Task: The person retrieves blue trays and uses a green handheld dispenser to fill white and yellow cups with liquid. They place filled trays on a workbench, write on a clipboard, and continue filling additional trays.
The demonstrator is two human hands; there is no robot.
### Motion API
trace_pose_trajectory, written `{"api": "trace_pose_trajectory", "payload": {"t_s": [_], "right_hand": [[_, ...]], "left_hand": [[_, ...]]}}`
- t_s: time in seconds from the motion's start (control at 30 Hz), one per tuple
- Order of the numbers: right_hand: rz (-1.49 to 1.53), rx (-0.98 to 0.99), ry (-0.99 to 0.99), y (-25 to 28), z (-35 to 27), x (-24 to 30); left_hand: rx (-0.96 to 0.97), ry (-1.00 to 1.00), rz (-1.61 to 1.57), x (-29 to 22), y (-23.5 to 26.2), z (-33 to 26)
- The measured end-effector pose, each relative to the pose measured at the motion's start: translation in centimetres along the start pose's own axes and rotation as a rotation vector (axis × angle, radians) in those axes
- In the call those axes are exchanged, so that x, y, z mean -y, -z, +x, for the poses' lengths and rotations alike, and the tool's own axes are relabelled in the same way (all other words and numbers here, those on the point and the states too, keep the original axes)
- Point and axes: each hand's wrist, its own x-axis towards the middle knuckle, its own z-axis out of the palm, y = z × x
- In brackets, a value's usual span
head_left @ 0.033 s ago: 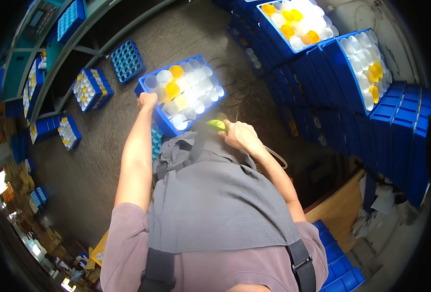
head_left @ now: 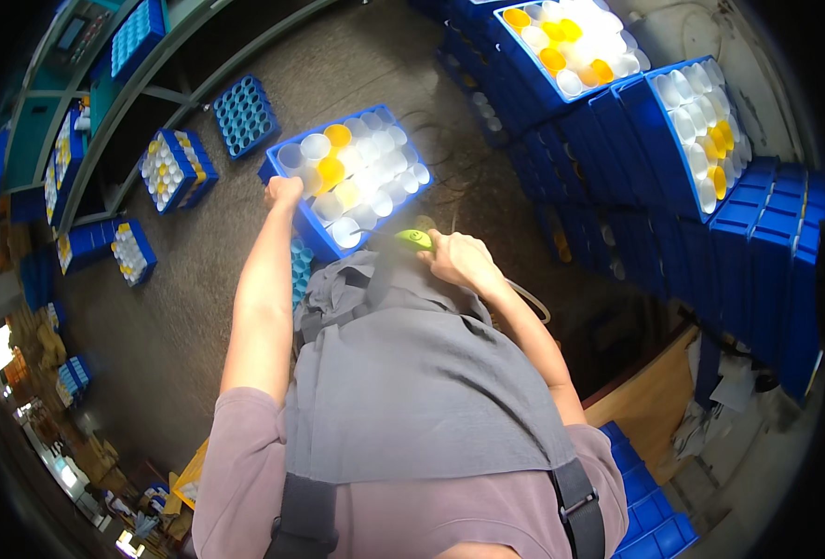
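Observation:
In front of me is a blue crate filled with rows of white and a few yellow cups. My left hand is closed on the crate's left rim. Close to its near right corner, my right hand grips a green air blow gun. The gun's thin dark nozzle reaches over the nearest white cup, and a pale hose trails behind my wrist. My grey apron hides part of the crate's near side. What bears the crate from below is not clear.
Tall stacks of blue crates with cups stand on the right. A light-blue tray with round pockets lies beyond my crate, left. Cup-filled crates sit farther left by a green metal frame. A wooden board lies lower right.

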Motion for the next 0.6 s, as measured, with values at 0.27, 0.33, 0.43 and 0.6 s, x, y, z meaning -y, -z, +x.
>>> {"api": "trace_pose_trajectory", "payload": {"t_s": [0.27, 0.33, 0.43, 0.6], "right_hand": [[0.025, -0.046, 0.051, -0.3, 0.7, 0.6], [0.029, -0.104, 0.077, -0.4, 1.2, 0.9], [-0.014, -0.184, 0.123, -0.5, 1.8, 1.5], [-0.087, -0.306, 0.205, -0.3, 1.9, 2.1]], "left_hand": [[-0.033, -0.003, -0.056, 0.7, 0.4, -0.6], [-0.042, -0.025, -0.037, 0.8, 0.5, -1.1], [-0.061, -0.046, -0.054, 0.8, 0.6, -2.0], [-0.079, -0.117, -0.059, 0.7, 1.0, -4.2]]}}
